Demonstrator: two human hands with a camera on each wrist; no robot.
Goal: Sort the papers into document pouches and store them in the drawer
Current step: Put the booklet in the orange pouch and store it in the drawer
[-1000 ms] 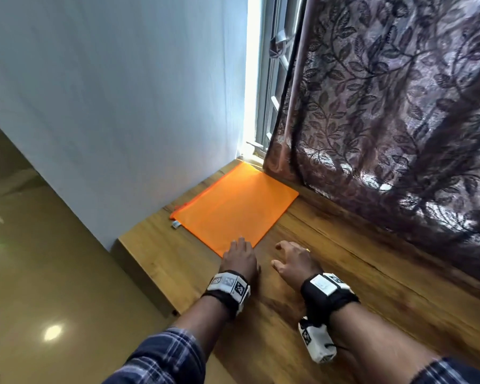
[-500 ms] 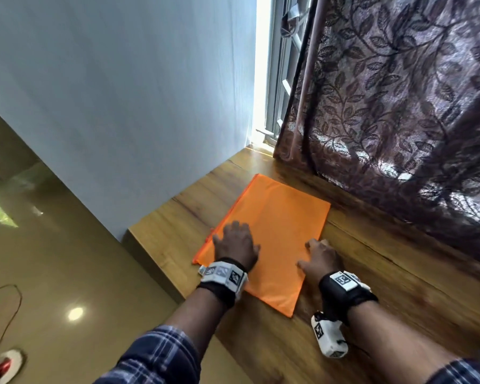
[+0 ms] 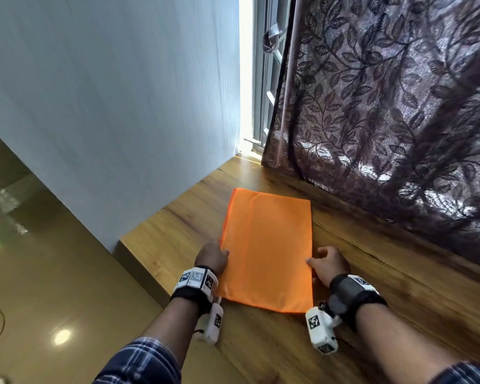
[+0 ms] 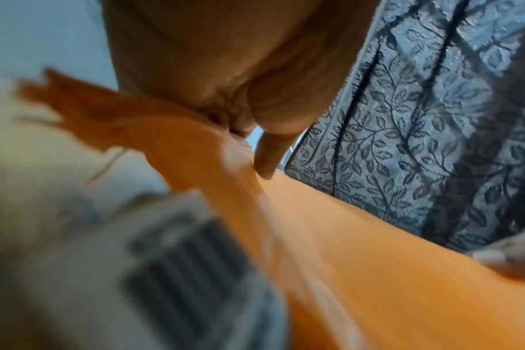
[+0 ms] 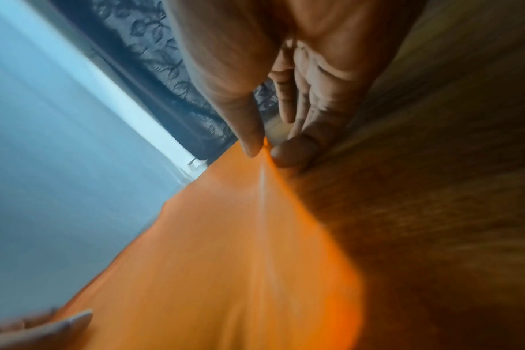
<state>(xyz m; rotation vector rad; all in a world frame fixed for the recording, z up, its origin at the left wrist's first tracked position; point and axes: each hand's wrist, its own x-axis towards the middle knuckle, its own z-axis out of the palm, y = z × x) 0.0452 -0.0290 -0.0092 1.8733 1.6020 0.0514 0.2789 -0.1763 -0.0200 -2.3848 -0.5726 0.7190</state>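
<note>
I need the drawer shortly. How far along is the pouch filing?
Done: nothing visibly stored; no drawer shows. In hand: the left hand and right hand pinch the side edges of the orange pouch on the wooden top. Left: no loose papers show; the storing remains.

I see one orange document pouch [image 3: 266, 250] lying on the wooden tabletop [image 3: 385, 273], long axis pointing away from me toward the curtain. It is rectangular, plain and opaque, with faint lengthwise creases. Its near short edge sits close to the table's front edge. Both long edges are lifted slightly off the wood; the middle appears flat.
</note>
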